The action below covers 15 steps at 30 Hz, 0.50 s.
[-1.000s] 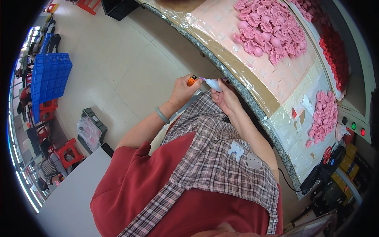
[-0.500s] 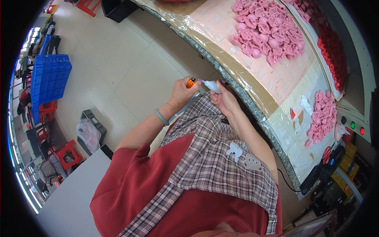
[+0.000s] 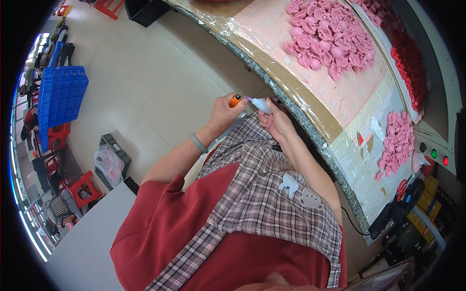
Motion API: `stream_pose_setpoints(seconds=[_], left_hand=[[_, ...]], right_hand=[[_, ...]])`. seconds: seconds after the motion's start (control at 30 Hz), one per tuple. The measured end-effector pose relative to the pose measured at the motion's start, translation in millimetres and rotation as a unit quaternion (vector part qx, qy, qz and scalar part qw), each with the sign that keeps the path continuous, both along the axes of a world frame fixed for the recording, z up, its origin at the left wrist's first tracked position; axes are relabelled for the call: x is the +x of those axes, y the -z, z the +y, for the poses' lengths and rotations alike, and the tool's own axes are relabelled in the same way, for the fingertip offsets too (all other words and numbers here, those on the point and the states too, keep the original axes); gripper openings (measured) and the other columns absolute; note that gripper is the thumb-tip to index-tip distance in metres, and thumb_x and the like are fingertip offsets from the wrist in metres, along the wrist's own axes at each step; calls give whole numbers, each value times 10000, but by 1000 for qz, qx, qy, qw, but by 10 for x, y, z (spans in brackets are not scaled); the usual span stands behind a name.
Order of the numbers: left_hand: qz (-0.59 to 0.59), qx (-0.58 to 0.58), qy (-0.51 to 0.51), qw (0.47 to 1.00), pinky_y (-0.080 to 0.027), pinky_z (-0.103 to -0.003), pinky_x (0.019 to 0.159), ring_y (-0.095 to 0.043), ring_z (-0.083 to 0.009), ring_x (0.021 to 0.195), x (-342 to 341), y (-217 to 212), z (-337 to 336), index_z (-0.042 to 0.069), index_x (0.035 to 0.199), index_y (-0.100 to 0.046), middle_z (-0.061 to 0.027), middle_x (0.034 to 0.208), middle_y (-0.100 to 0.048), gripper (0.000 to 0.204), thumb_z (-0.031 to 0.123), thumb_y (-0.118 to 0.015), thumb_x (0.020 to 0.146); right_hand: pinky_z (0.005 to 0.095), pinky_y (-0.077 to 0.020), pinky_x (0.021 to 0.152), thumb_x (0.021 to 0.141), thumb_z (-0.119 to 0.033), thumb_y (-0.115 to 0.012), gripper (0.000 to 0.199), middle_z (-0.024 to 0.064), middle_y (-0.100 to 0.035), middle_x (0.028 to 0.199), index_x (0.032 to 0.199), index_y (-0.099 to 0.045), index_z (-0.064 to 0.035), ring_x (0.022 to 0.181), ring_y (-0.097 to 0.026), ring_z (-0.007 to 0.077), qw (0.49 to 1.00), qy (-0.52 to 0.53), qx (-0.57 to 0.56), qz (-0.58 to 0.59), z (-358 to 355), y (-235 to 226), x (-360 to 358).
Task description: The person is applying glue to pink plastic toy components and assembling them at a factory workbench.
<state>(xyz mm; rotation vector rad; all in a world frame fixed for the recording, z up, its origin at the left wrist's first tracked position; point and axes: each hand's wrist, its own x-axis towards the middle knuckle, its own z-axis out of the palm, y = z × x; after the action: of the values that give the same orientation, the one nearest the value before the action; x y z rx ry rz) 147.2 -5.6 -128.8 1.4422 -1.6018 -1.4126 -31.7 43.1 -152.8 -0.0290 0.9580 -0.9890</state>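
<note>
In front of my apron, my left hand is closed round an orange tool with a black end; its working end is hidden by my fingers. My right hand grips a pale blue, rounded piece between thumb and fingers. A narrow purple tip on that piece points left at my left thumb, and more purple shows just beyond my right fingers. Whether the left thumb touches the tip is too small to tell. Both hands are held near each other, left of the worktable's edge and over my lap.
The worktable curves along the right, covered with paper and clear film. On it lie a large heap of pink moulded pieces, a smaller pink heap and red-handled scissors. Blue crates and red stools stand at left.
</note>
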Motion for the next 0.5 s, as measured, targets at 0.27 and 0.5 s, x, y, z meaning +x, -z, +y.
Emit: stream_pose_setpoints(seconds=[0.27,0.5], left_hand=[[10,0,-2,1000,-320,-280,501,-339,-72,583,8,47,11,-10,692,-524,23,607,-390,339,236,-643,891],[5,1,-3,1000,-324,-281,499,-341,-73,582,5,47,13,-15,695,-525,19,606,-393,342,240,-645,889]], right_hand=[[232,-360,527,1020,-308,-449,288,32,-535,726,1093,-525,-41,558,-442,98,1000,-5,-2,4,-1,-8,-2],[233,-367,531,1019,-311,-450,293,31,-538,729,1107,-527,-42,564,-448,97,1000,3,4,11,-1,-11,5]])
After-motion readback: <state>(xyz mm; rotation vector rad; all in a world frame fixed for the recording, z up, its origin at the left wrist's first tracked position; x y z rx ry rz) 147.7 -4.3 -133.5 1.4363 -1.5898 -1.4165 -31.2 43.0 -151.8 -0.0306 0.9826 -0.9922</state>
